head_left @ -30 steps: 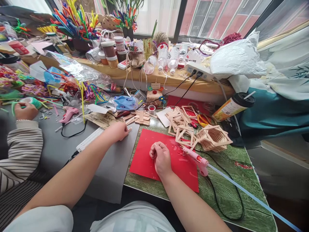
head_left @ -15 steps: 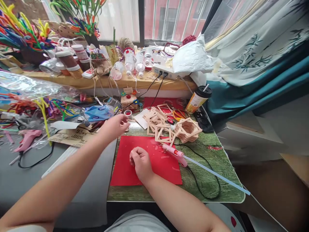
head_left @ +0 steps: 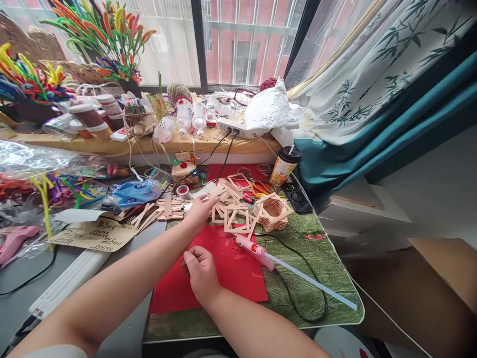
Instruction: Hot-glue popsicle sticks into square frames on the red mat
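Note:
My left hand (head_left: 201, 213) reaches over the near left edge of a pile of wooden craft-stick frames (head_left: 234, 219). Its fingers stretch forward at the sticks; whether they touch one is unclear. Above a red sheet (head_left: 227, 263) my right hand (head_left: 201, 271) is curled closed, and its palm is hidden. To its right lies a pink glue gun (head_left: 255, 251) with a long clear glue stick (head_left: 313, 279) poking out of its back. A stacked craft-stick ring (head_left: 273, 211) stands right of the loose frames. Loose craft sticks (head_left: 169, 208) lie left of my left hand.
A lidded drink cup (head_left: 285, 166) stands near a black power strip (head_left: 298, 196) at the back right. The glue gun's black cable (head_left: 301, 258) loops over the green mat. Farther left lie a blue tissue pack (head_left: 137, 193), brown paper (head_left: 97, 233) and another pink glue gun (head_left: 17, 241).
My left hand has moved right, from above the loose sticks to the frame pile. My right hand stays curled over the red sheet. The camera view has shifted, so the scene sits farther left.

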`<state>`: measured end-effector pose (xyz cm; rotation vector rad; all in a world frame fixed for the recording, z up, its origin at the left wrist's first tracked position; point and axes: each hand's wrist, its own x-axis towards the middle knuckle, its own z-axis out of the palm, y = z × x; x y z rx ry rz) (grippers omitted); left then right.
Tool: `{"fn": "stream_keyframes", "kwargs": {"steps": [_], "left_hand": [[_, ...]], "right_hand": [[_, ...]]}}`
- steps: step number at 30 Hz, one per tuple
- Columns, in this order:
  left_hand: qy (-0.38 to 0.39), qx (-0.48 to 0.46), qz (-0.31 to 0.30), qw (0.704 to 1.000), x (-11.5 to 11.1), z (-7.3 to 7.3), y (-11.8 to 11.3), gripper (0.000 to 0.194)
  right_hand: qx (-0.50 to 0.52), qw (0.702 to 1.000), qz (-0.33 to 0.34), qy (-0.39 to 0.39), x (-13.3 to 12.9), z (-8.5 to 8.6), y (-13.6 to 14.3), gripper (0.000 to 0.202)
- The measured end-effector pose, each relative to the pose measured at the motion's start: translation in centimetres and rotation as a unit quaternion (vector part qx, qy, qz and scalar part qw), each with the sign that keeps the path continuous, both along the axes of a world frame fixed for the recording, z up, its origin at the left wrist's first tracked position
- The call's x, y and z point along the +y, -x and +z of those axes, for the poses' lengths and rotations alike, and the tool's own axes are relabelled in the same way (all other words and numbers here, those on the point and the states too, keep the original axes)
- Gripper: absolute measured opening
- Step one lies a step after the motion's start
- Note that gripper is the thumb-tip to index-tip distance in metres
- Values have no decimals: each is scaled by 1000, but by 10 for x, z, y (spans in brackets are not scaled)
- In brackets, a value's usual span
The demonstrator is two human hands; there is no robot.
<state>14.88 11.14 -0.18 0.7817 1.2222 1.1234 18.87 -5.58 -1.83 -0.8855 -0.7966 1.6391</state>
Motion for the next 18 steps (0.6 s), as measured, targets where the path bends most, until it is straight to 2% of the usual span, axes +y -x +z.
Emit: {"fn": "stream_keyframes", "kwargs": {"steps": [4, 9, 13, 16, 18], "left_hand": [[11, -3, 6, 1000, 7, -2, -5, 79], [19, -8, -68, 997, 3, 5, -4, 58], [29, 14, -102, 994, -4, 9, 1, 58], [34, 34, -112, 993, -5, 7, 7, 63], [32, 37, -116, 992, -4, 4, 10, 64]], "right_hand": [[4, 1000, 8, -2, -3, 4, 0, 33], [-6, 1000, 13, -14, -2, 7, -1, 32], [-5, 1000, 9, -19, 0, 2, 0, 31], [-15, 999, 14, -29, 0, 2, -1, 31], [-41, 997, 4, -62, -1, 5, -4, 29]]}}
